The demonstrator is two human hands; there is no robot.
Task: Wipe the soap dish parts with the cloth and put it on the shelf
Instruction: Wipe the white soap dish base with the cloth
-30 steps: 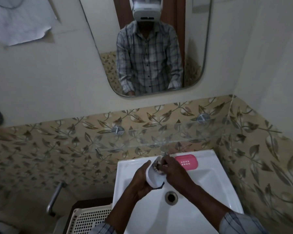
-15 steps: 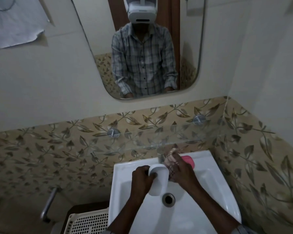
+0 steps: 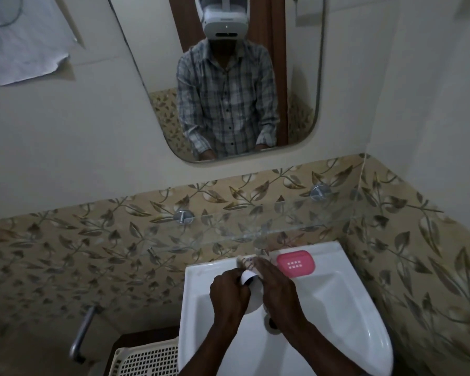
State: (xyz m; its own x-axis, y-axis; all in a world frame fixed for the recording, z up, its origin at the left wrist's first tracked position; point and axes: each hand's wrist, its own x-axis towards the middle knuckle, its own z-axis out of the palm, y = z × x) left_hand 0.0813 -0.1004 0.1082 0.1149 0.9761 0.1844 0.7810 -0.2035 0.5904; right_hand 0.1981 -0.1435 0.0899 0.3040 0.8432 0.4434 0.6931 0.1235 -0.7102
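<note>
While the pink tray lies on the sink rim, the white dish is gripped by the left hand over the basin, the right hand pressing the cloth against it with closed fingers.

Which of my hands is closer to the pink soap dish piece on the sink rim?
Right. Your right hand sits just beside the pink piece, its fingers nearly reaching it. Your left hand is farther away, beyond the right, holding the white piece.

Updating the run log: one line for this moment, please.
stage: wiping | left hand: holds white dish part | right hand: presses cloth on it | pink part: sink rim | glass shelf: bare
</note>
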